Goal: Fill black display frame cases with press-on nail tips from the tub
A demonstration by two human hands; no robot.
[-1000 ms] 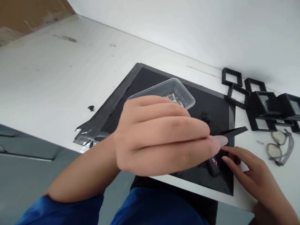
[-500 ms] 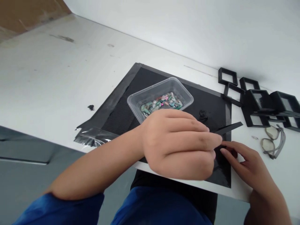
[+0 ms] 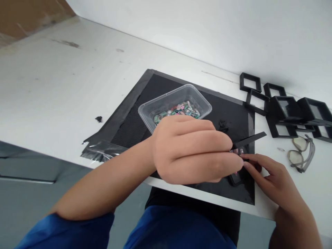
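My left hand (image 3: 192, 150) reaches across the middle, its fingers curled and pressed together; whatever they pinch is hidden behind them. At the right edge of a black mat (image 3: 166, 81), my right hand (image 3: 271, 176) closes thumb and forefinger at a small dark piece with pinkish stones (image 3: 236, 178), mostly covered by my left hand. The fingertips of both hands nearly meet there. A flat black strip (image 3: 251, 139) sticks out just above them. Behind my left hand stands a clear plastic tub (image 3: 153, 105) with several green, pink and clear stones (image 3: 185, 108) in it.
Several black square frames (image 3: 286, 107) lie together and overlap at the right. Eyeglasses (image 3: 297, 157) rest below them on the white table (image 3: 64, 90). Black scraps (image 3: 99, 119) lie left of the mat. Loose, crinkled tape (image 3: 101, 152) covers the mat's left corner.
My left hand has shifted slightly up and left, uncovering part of the dark piece with pinkish stones. My right hand stays nearly in place.
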